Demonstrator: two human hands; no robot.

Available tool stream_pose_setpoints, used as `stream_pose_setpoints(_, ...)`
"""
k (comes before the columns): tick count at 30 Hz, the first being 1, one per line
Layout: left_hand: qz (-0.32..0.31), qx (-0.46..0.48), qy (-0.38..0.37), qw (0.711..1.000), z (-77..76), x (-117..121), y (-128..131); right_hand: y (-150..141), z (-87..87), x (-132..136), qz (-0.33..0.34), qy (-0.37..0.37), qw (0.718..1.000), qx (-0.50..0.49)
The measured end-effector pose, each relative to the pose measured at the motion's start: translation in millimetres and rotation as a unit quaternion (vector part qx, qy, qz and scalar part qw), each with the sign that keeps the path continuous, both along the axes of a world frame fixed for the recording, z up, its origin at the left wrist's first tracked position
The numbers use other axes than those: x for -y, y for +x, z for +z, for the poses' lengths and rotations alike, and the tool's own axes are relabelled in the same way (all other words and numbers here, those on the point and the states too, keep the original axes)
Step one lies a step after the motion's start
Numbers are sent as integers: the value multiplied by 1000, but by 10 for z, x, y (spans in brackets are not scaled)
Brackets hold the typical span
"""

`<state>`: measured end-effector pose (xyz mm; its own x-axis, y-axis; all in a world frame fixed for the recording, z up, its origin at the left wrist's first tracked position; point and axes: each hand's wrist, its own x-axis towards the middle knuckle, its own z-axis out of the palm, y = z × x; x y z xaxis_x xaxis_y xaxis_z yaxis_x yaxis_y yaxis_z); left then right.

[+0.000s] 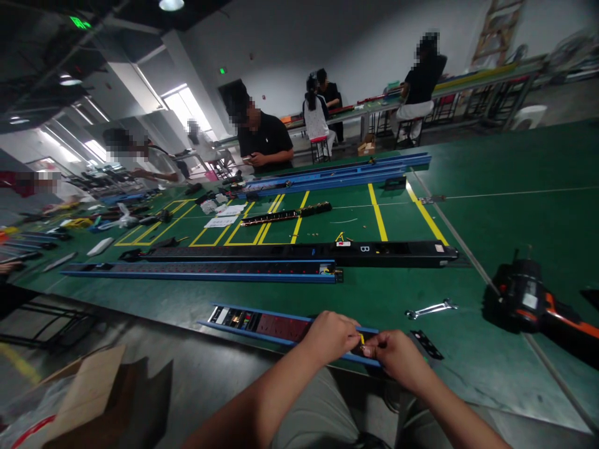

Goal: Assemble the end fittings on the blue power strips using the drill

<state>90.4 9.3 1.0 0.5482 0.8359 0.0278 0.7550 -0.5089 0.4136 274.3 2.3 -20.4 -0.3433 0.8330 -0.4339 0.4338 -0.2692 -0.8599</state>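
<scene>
Small yellow piece pinched in my right hand, I am clamping the blue-railed power strip with my left hand, both hands nearly touching.

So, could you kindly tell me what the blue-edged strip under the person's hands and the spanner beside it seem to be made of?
The blue-edged strip looks like metal, probably painted or anodised aluminium, judging by its thin, straight, faintly glossy rails, though painted steel is possible. The spanner looks like chrome-finished steel, as its surface shines bright silver.
</scene>
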Motion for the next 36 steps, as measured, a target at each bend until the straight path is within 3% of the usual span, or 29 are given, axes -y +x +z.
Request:
stream_pose_setpoints(4, -4, 2, 4, 1000, 32, -5, 7, 118, -11, -23, 47, -65, 995, -60)
stream_pose_setpoints(9, -13, 9, -9, 1000, 132, 45, -44, 188, -27, -29, 93, -45, 990, -98)
stream_pose_setpoints(14, 113, 86, -6, 990, 203, 299, -37, 229, 74, 1, 74, -24, 996, -36)
stream_pose_setpoints(19, 228, 96, -14, 969, 255, 547, 170, 393, 141, -1, 31, 37, 998, 29)
stream_pose_setpoints(26, 295, 60, 18, 954, 265, 601, 423, 228, 275, -56, 87, 128, 983, 100)
stream_pose_setpoints(32, 293, 64, 41, 953, 187, 630, 394, 28, 188, -87, 88, 92, 985, 117)
stream_pose_setpoints(36, 293, 69, 41, 953, 171, 632, 388, 5, 104, -77, 61, 24, 997, 38)
